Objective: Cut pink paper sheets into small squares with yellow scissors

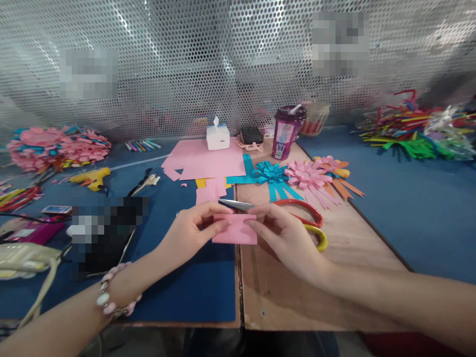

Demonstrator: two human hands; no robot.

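Perforated, silvery sheet metal (193, 64) rises behind a worktop (208, 292) covered partly in dark blue, with a bare wooden strip (290, 307) right of a seam. From the head camera, the left hand (193, 225) and the right hand (288, 238) each pinch one end of a small rectangular piece of pink paper (238, 230), thumbs in front, held over the seam near the table's front half. Metal scissors with one red and one yellow handle loop (312, 213) lie just behind, partly hidden by the right hand; whether they touch it cannot be told. Further back lie a large pink paper sheet (208, 161) with a white tissue box (218, 138) at its rear edge, a blue paper flower (270, 172) and a pink paper flower (305, 174) side by side, and a purple lidded cup with a straw (285, 134). Left of the sheet rests a yellow glue gun (92, 177).
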